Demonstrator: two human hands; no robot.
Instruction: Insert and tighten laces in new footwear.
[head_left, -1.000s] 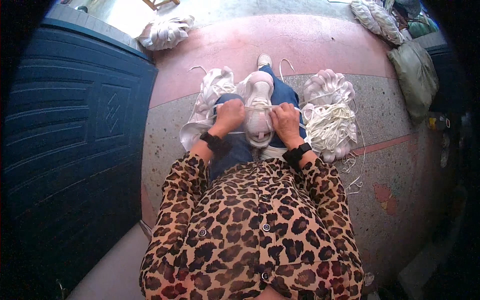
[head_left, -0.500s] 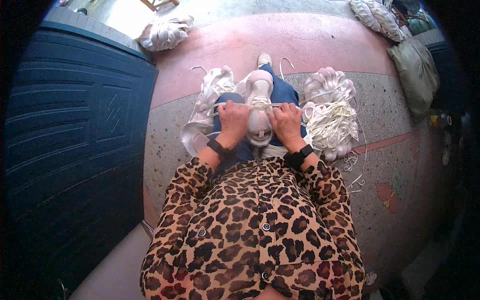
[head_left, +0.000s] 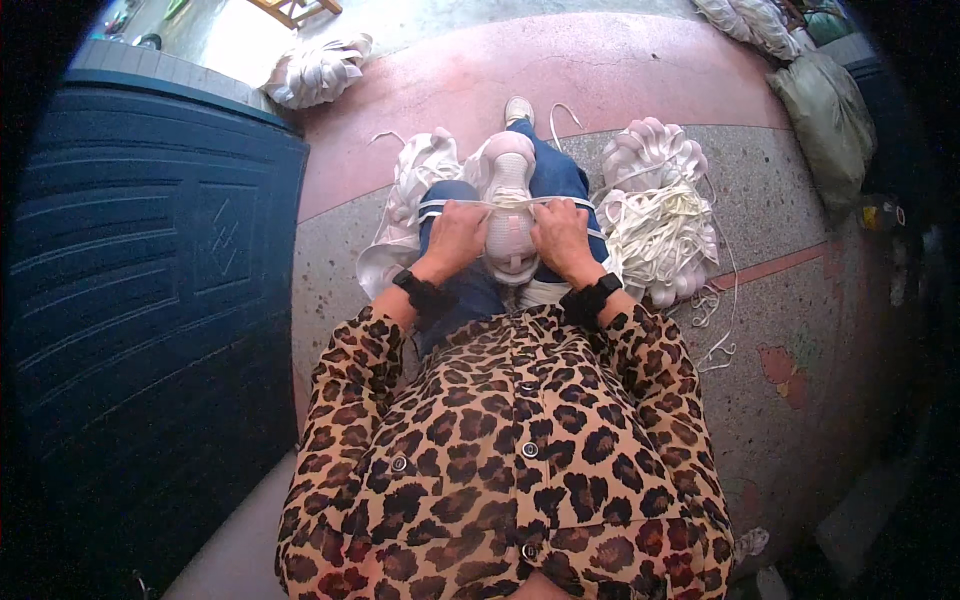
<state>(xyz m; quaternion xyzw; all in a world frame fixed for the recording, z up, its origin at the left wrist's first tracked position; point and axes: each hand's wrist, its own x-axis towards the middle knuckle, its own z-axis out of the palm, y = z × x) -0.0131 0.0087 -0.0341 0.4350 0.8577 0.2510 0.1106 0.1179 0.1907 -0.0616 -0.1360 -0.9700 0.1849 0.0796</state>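
Note:
Between my knees stands a pale pink and white shoe upper [head_left: 507, 236], or several nested together; I cannot tell which. A flat white lace [head_left: 512, 203] is stretched across it from side to side. My left hand [head_left: 459, 232] is closed on the lace at the left of the upper, above my left knee. Opposite, my right hand [head_left: 563, 238] pinches the lace with its fingertips close to the upper. Lace ends trail outward past both hands over my jeans. Whether the lace is knotted in the middle is too small to tell.
To the right lie a heap of loose white laces [head_left: 655, 232] and a fanned bundle of uppers [head_left: 655, 150]. More white uppers [head_left: 425, 165] lie beyond my left knee. A blue panelled door [head_left: 150, 220] stands at the left, a filled sack [head_left: 825, 125] at the far right.
The whole view has shifted slightly, so everything sits a little higher and further left. Both hands keep their hold on the lace, with barely any movement against the upper.

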